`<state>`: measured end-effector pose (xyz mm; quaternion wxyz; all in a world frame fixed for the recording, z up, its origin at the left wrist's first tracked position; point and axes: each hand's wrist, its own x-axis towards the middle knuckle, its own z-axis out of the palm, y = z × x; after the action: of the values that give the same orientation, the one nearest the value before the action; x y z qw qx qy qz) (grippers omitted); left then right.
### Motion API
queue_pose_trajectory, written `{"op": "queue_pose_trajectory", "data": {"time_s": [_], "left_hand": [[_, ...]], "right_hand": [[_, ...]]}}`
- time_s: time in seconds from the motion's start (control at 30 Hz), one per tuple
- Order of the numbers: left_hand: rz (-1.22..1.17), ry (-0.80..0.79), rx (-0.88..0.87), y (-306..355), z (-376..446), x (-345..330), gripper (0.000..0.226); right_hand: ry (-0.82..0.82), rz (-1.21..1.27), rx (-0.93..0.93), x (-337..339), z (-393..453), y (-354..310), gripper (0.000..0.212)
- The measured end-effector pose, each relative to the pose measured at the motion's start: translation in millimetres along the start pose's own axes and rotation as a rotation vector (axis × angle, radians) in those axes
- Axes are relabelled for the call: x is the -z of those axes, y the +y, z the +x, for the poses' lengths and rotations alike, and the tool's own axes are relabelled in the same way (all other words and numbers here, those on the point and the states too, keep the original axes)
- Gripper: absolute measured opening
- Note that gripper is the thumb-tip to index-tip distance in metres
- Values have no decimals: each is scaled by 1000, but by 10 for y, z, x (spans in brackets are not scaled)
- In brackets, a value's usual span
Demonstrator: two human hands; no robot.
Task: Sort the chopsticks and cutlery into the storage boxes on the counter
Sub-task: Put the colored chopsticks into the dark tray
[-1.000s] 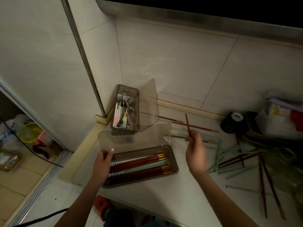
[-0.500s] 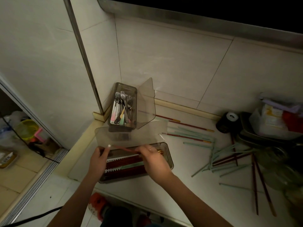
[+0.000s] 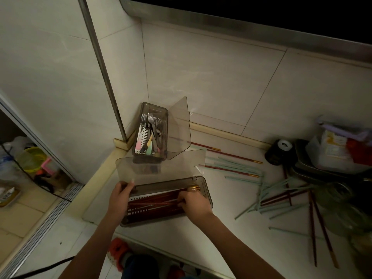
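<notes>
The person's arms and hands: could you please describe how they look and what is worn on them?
Both forearms are bare, with no sleeves visible up to the frame edge. The left hand has a long, pale thumbnail. The right hand shows no glove, watch or bracelet; rings cannot be made out in the dim light.

blk tape roll (image 3: 278, 152) | metal trays (image 3: 314, 168) w/ packets (image 3: 332, 146) | yellow basket (image 3: 30, 159)

You're standing in a home kitchen — pale tiled walls (image 3: 211, 77) meet a light counter (image 3: 201, 234) in a corner, forks (image 3: 152, 122) fill a cutlery box (image 3: 150, 131), chopsticks (image 3: 231, 170) lie scattered, and stacked trays (image 3: 314, 170) crowd the right edge.
</notes>
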<state>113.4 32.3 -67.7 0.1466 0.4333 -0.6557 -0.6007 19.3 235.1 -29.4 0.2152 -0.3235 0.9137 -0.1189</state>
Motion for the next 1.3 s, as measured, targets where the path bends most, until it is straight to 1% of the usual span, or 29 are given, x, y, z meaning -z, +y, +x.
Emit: {"op": "queue_pose_trajectory", "data": {"time_s": [0.07,0.13,0.2,0.27,0.33,0.4,0.47,0.5,0.53,0.57,0.67,0.8,0.87,0.97,1.17,1.3], "left_hand": [[-8,6,6,14,-5,5,30],[35,9,-12,27,-28,1,31],[89,16,-33,12,-34,2,33],[111,18,-37,7,-31,8,36],[136,16,-44,8,-22,10,38],[167,13,-52,18,-26,13,38],[184,14,-56,8,-22,19,37],[190,15,-57,6,-20,23,35],[196,14,-57,5,-21,26,34],[198,15,-57,5,-19,24,34],[201,18,-52,18,-19,26,36],[204,18,-59,12,-30,20,36],[194,19,-52,11,-32,19,35],[198,17,-43,18,-28,15,35],[194,21,-54,38,-50,5,35],[193,22,-49,19,-31,13,36]], "right_hand": [[-5,-67,-24,-25,46,-64,22],[-2,-89,-57,-51,86,-119,25],[6,-72,-53,-71,105,-116,30],[55,-24,-19,-53,93,-43,32],[189,77,27,-9,82,100,29],[385,177,48,55,87,272,28],[572,223,-17,136,120,480,28],[640,218,-70,175,150,605,27],[671,200,-130,209,180,739,26],[665,179,-194,243,211,871,25],[545,141,-325,324,307,1207,30],[340,-97,-448,294,337,1540,41],[258,-224,-426,278,331,1626,44],[194,-346,-372,309,348,1670,49],[98,-293,-365,352,412,1730,45],[41,-418,-344,358,414,1715,51]]}}
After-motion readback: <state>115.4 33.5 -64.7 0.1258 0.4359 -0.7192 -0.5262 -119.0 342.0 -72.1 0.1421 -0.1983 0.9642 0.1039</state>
